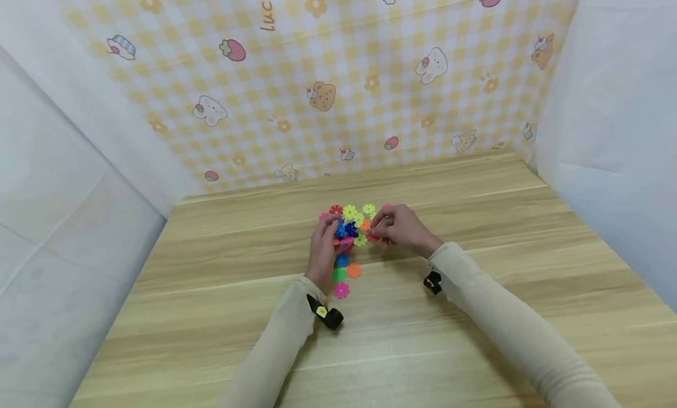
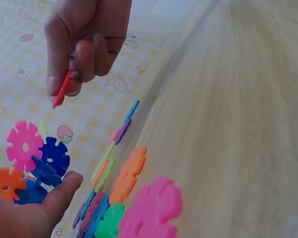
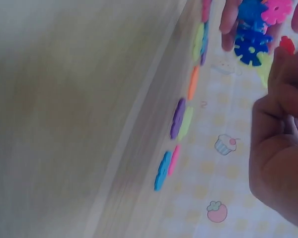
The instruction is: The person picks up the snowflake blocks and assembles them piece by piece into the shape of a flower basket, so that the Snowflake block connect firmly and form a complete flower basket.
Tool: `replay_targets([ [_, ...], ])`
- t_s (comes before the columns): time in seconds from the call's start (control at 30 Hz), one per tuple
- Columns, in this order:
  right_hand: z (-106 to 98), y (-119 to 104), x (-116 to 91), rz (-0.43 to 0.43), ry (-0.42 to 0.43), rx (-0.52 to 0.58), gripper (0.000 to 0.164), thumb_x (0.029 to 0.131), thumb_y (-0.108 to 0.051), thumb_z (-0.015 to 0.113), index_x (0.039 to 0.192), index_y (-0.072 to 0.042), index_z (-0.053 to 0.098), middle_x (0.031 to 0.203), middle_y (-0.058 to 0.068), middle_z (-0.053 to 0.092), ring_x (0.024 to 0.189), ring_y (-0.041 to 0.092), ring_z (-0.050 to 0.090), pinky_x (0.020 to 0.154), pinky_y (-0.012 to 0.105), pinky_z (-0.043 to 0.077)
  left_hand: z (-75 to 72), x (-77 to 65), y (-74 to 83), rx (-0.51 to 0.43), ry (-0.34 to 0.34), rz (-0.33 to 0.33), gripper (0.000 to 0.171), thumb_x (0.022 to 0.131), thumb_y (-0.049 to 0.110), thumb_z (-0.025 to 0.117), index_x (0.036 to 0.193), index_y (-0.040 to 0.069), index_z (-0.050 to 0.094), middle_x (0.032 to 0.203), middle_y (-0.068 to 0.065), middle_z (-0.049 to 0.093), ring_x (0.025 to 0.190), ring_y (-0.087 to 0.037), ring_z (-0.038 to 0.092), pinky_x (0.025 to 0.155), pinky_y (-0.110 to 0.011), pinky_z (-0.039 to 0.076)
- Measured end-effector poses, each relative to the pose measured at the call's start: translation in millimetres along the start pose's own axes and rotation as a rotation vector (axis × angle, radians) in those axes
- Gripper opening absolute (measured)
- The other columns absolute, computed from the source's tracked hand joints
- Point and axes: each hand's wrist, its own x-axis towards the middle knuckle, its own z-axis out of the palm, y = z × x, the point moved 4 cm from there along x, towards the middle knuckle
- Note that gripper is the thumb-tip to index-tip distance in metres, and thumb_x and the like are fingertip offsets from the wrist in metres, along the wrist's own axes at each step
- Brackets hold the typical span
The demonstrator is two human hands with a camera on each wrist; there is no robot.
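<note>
1. Left hand (image 1: 321,249): its thumb and fingers curved around a cluster of joined notched discs (image 2: 45,171), blue, pink, orange and yellow-green, which it held above the tabletop.
2. Right hand (image 1: 404,227): its thumb and fingers pinched a red disc (image 2: 63,89), which was near the cluster but apart from it.
3. Loose discs (image 1: 341,290) of several colours lay on the wood-grain tabletop (image 1: 222,278), below the raised cluster.
</note>
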Motion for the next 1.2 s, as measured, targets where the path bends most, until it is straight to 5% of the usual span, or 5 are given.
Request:
replay_targets([
  [0.37, 10.2, -3.4, -1.0, 0.032, 0.017, 0.139, 0.013, 0.096, -0.005, 0.064, 0.105, 0.003, 0.067, 0.090, 0.017, 0.077, 0.088, 0.042, 0.074, 0.083, 0.052, 0.060, 3.3, -1.5, 1.1, 0.036, 0.007, 0.017, 0.035, 0.108, 0.030, 0.040, 0.139, 0.019, 0.053, 0.149, -0.004, 0.046, 0.127, -0.024, 0.052, 0.106, -0.041, 0.052],
  [0.47, 12.4, -3.4, -0.4, 0.033, 0.027, 0.138, 0.013, 0.095, -0.003, 0.064, 0.105, 0.005, 0.066, 0.090, 0.018, 0.076, 0.087, 0.041, 0.075, 0.082, 0.051, 0.061, 4.5, -2.2, 0.8, 0.079, 0.019, 0.045, 0.032, 0.108, 0.027, 0.043, 0.137, 0.021, 0.054, 0.148, -0.001, 0.045, 0.120, -0.022, 0.052, 0.101, -0.039, 0.053],
  [0.7, 13.4, -2.5, 0.8, 0.051, 0.078, 0.147, 0.024, 0.093, 0.002, 0.062, 0.115, 0.005, 0.055, 0.074, 0.010, 0.073, 0.070, 0.032, 0.074, 0.071, 0.046, 0.062, 7.2, -0.2, -1.4, 0.245, 0.077, 0.151, 0.027, 0.101, 0.015, 0.058, 0.128, 0.022, 0.061, 0.148, 0.000, 0.050, 0.146, -0.023, 0.036, 0.124, -0.053, 0.026],
  [1.2, 21.3, 4.0, 3.6, 0.111, 0.198, 0.296, 0.036, 0.090, 0.010, 0.060, 0.122, 0.004, 0.044, 0.077, 0.012, 0.070, 0.055, 0.015, 0.066, 0.059, 0.031, 0.059, 14.0, -2.4, -4.1, 0.355, 0.148, 0.203, 0.022, 0.095, 0.011, 0.065, 0.116, 0.014, 0.067, 0.133, -0.009, 0.059, 0.134, -0.028, 0.049, 0.117, -0.052, 0.035],
])
